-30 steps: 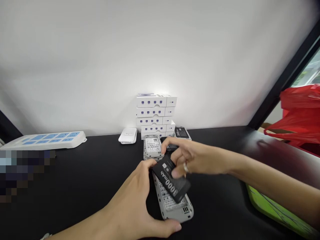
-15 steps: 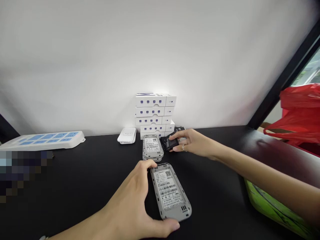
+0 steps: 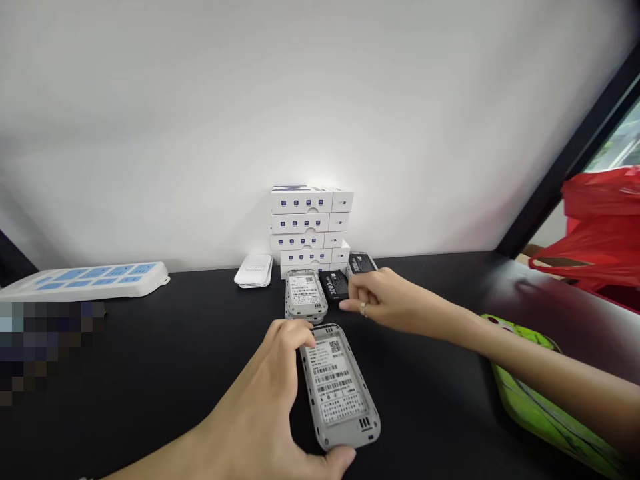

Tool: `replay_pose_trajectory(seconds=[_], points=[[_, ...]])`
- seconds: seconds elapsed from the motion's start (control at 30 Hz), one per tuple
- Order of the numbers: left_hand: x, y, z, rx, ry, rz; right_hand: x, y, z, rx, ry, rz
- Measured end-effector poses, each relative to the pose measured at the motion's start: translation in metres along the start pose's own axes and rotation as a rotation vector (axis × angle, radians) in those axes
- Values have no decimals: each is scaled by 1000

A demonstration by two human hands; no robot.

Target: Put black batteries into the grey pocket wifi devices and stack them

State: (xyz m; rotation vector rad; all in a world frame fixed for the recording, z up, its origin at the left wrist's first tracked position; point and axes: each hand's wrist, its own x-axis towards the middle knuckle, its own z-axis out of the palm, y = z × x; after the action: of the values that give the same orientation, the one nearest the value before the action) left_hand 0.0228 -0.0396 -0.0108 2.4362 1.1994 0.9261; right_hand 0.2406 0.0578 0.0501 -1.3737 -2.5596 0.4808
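Observation:
My left hand [image 3: 273,400] grips a grey device shell [image 3: 343,387] by its top and bottom ends; a label with barcodes shows inside it. My right hand [image 3: 377,297] has its fingers curled at the right end of a black battery [image 3: 334,285]; whether they pinch anything is hidden. That battery lies right of a small stack of grey shells [image 3: 306,293]. Behind my right hand, another black battery [image 3: 363,263] rests in a grey shell beside the boxes.
White boxes [image 3: 303,203] are stacked against the wall. Left of them sit white devices [image 3: 254,271] and a white-and-blue power strip [image 3: 95,279]. A green patterned object [image 3: 540,407] lies under my right forearm; red plastic bags [image 3: 600,227] are at the right.
My right hand has drawn slightly back and its fingers have curled in, showing more of the black batteries. The shell in my left hand has shifted slightly left.

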Motion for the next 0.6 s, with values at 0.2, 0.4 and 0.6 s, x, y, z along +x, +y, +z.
replay_pose_trajectory(seconds=[0.2,0.4,0.6], points=[[1,-3,2,76,195,126,-41,-45,12,-68,-133,-26],[4,-2,-1,247,308,178,-27,-32,20,77,26,-14],[1,3,-6,299,191,311,27,-22,-2,228,-24,91]])
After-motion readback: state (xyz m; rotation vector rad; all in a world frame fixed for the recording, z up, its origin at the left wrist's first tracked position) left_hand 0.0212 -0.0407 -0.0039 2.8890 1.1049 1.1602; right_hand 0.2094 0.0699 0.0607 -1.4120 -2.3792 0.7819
